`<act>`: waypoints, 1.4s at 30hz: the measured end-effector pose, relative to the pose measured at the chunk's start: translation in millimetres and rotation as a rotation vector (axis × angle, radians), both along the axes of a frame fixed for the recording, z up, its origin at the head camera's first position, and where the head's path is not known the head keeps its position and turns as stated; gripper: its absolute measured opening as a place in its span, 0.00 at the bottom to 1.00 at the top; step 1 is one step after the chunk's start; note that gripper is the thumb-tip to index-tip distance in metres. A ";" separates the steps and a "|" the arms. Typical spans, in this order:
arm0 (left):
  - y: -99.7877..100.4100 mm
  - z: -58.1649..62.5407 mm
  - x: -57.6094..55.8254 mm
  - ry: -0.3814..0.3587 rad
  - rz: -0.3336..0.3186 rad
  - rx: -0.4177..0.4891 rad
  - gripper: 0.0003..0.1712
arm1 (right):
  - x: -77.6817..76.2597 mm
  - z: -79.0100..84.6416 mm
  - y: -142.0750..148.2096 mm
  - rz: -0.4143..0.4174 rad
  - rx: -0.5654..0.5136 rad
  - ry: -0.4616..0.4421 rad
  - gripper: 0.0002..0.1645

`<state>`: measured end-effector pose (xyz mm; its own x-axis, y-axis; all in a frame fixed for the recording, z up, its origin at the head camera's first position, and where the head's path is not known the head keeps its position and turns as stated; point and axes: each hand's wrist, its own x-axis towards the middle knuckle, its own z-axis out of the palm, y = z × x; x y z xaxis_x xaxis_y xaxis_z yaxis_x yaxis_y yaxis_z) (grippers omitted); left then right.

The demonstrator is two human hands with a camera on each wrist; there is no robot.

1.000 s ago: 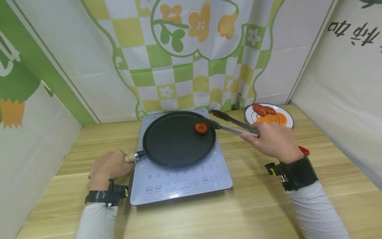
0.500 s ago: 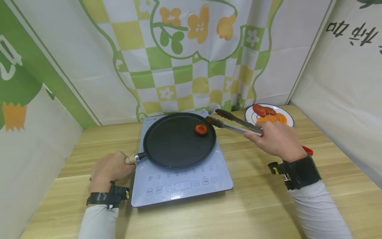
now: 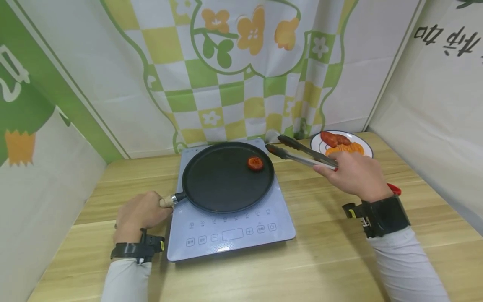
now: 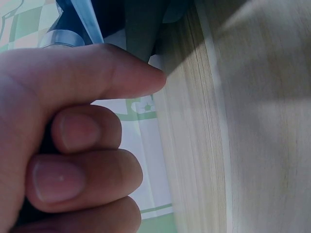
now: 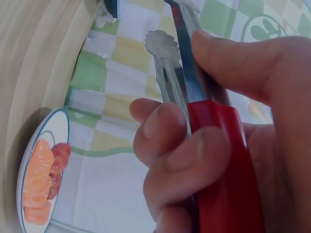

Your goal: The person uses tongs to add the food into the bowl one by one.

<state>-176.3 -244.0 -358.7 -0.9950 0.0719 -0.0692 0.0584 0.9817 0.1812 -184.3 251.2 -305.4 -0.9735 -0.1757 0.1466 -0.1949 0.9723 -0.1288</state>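
My left hand [image 3: 141, 212] grips the wooden handle of a flat black frying pan [image 3: 222, 184]; its curled fingers fill the left wrist view. On the pan's right side lies a round, red tomato half [image 3: 255, 163], its cut face up. My right hand [image 3: 356, 174] holds metal tongs [image 3: 302, 157] with red grips. Their dark tips stand apart with nothing between them, just right of the pan's rim. In the right wrist view, fingers and thumb wrap the red part. Behind that hand is a white plate [image 3: 367, 150] with orange slices [image 3: 349, 149] and reddish sausage-like pieces [image 3: 335, 139].
The pan sits on a pale induction cooker [image 3: 230, 247] with printed touch buttons. Both stand on a wooden table [image 3: 320, 260]. A checked, flowered curtain [image 3: 230, 96] hangs at the back, and printed sheets close off both sides.
The right hand has drawn the tongs rightward, from beside the tomato half to just outside the pan's rim. The tomato half stays on the pan. The left hand keeps its grip.
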 end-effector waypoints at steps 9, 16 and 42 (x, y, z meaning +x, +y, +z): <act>0.9 -0.3 -0.9 0.011 -0.008 -0.009 0.20 | -2.2 0.8 5.0 -0.027 0.006 -0.022 0.54; 0.9 -1.0 -1.0 0.010 -0.002 -0.005 0.20 | -3.6 0.3 9.6 -0.036 0.012 -0.007 0.54; 0.3 -0.8 -0.1 0.005 -0.008 0.002 0.21 | -9.6 -6.1 22.7 -0.100 0.001 -0.016 0.56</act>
